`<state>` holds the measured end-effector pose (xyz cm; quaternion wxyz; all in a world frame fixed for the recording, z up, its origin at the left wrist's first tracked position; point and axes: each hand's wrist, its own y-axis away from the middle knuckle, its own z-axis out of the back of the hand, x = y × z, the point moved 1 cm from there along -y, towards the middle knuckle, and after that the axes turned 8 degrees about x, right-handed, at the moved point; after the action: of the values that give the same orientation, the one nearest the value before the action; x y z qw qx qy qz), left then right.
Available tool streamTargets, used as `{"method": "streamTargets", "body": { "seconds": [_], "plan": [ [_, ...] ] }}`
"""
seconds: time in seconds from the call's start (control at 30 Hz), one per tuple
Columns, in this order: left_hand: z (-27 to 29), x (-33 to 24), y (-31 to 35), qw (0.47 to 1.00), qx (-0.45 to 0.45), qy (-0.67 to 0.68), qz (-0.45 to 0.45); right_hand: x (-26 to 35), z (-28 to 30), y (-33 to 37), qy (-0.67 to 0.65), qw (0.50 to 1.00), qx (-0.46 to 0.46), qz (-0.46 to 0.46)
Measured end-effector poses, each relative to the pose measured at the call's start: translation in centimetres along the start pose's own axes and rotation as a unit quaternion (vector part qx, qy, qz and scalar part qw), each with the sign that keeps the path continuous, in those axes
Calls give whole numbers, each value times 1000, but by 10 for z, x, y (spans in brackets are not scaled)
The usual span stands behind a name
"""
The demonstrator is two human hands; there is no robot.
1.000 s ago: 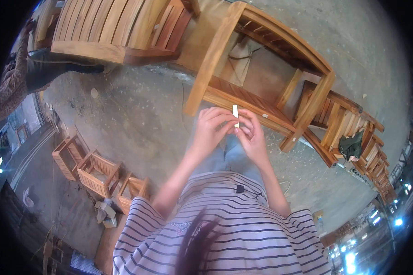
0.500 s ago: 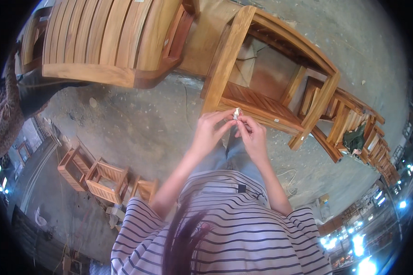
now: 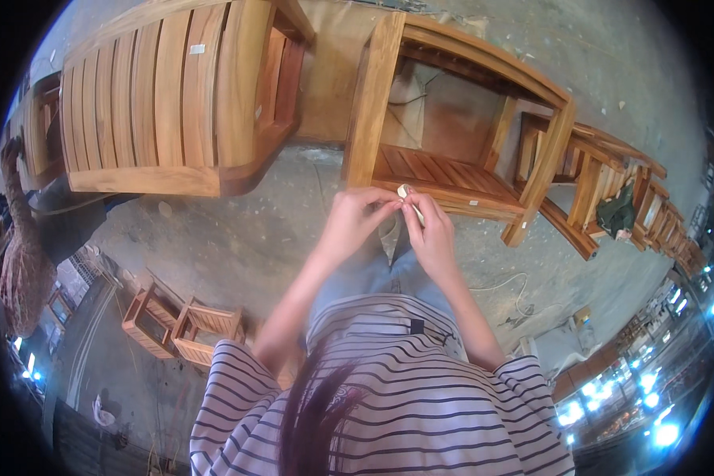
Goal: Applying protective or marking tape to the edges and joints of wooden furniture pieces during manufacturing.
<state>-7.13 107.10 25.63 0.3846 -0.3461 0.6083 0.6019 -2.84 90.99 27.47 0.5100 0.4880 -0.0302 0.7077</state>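
Left hand (image 3: 352, 222) and right hand (image 3: 434, 238) pinch small pale-yellow strip (image 3: 404, 191) at fingertips, seen against near edge of brown wooden chair frame (image 3: 559, 147). Grey concrete floor (image 3: 222, 246) spreads leftward, up to light-brown slatted bench's (image 3: 147, 181) straight edge.

No readable text or numbers.

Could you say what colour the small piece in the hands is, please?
The small piece is pale cream, clearest in the head view.

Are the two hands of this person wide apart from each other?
No, the left hand and right hand are close together at a small pale object.
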Motion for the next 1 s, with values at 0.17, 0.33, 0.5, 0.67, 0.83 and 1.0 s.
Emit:
{"method": "streamTargets", "body": {
  "seconds": [0.17,0.33,0.5,0.67,0.83,1.0],
  "plan": [
    [7,-7,-13,998,26,-48,-21,5,3,-7,8,999,-1,-37],
    [5,-13,-24,999,42,10,1,4,12,-14,25,999,-40,0],
    [-8,-6,-29,979,23,193,53,3,22,-14,2,999,-53,-10],
    [-12,-34,-38,997,53,-10,54,-11,42,-10,88,992,-66,67],
    [-46,-36,-51,998,8,-60,-7,-27,72,-7,48,999,-17,5],
    [-90,-44,-68,998,54,-9,19,-56,102,2,23,999,-35,-4]
  ]
}}
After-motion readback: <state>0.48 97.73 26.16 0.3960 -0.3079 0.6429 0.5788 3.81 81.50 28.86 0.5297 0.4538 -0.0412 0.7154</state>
